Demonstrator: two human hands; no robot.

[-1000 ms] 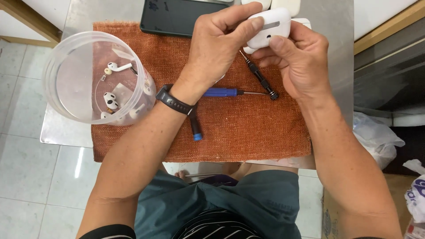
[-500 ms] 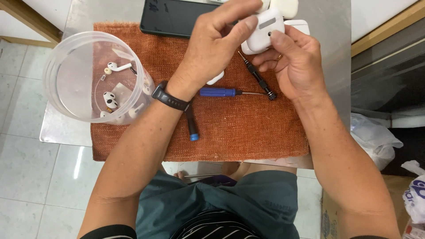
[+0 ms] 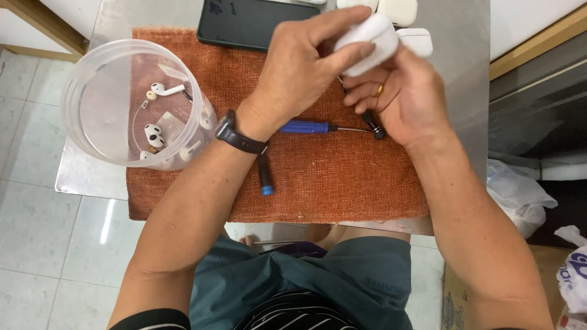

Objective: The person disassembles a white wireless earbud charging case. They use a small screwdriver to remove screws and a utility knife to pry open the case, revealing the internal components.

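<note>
Pale floor tiles surround the steel tabletop point(image 3: 85, 177), and on it we see a rust-orange woven mat point(image 3: 342, 183) spread under our arms. Far out to the left of our left hand point(image 3: 299, 67) stands a clear plastic tub point(image 3: 79, 91), partly on the mat, with several white earbuds point(image 3: 154, 135) and small loose parts lying inside. A black wristwatch point(image 3: 238, 134) sits on our left wrist. Just below that wrist a blue-tipped black tool point(image 3: 265, 177) lies on the mat, and a blue-handled screwdriver point(image 3: 309, 127) lies between our two hands, its thin shaft pointing toward our right hand point(image 3: 406, 98). Above our left hand a dark phone point(image 3: 244, 24) lies flat at the mat's far edge.

We hold a white earbud case point(image 3: 367, 35) up between both hands: our left hand is closed on it, thumb and fingers gripping its left end, and our right hand is clamped on it from below and behind, fingers curled, a gold ring point(image 3: 380, 90) on one of them. A second black-handled screwdriver point(image 3: 372, 122) lies under our right palm. More white cases point(image 3: 416, 41) rest on the tabletop just beyond our right hand. Crumpled plastic bags point(image 3: 520, 195) lie on the floor well off to its right.
</note>
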